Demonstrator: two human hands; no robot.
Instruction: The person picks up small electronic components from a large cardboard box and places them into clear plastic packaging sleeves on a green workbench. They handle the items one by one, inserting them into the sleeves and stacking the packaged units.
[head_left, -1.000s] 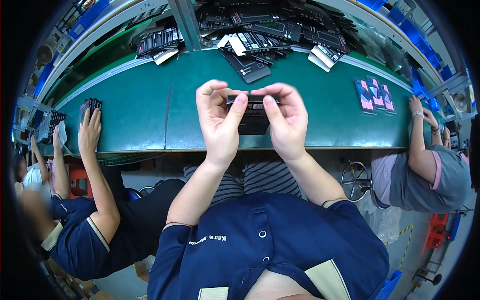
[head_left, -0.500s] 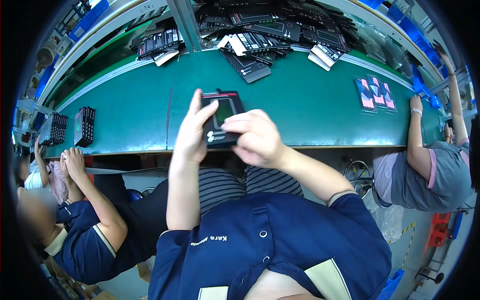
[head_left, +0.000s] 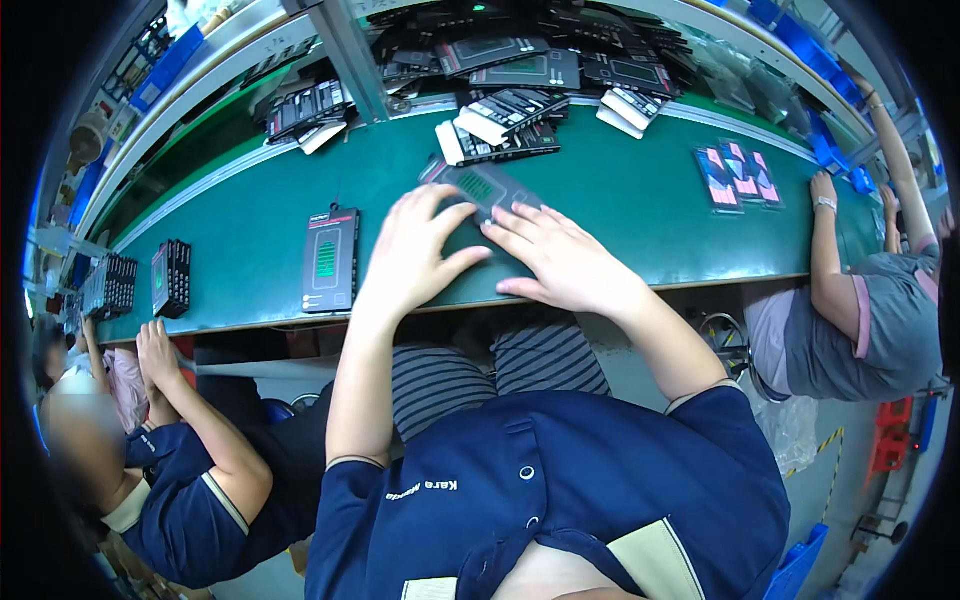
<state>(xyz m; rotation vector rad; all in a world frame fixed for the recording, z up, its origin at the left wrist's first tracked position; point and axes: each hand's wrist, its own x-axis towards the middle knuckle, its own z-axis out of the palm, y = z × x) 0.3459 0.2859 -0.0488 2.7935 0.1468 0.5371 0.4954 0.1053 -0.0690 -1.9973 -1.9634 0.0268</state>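
A flat black carton (head_left: 484, 186) with a green battery-like picture lies slantwise on the green table in front of me, blurred by motion. My left hand (head_left: 415, 245) reaches over its near left side, fingers spread and touching or nearly touching it. From the other side my right hand (head_left: 565, 255) lays outstretched fingers on its near right edge. Both hands are open; how far the fingertips wrap under the carton is hidden. Left of my left hand, a closed black box (head_left: 331, 262) with a hanging tab lies face up near the table's front edge.
Many flat black cartons (head_left: 525, 68) are heaped at the back behind a metal post (head_left: 348, 60). Three pink-and-dark packs (head_left: 738, 178) lie at the right. Stacked black boxes (head_left: 171, 278) stand at the left. One co-worker (head_left: 190, 480) sits left, another (head_left: 860, 335) right.
The box I held in both hands now lies on the table to the left. My hands have moved onto a flat carton, which has come nearer from the front of the heap.
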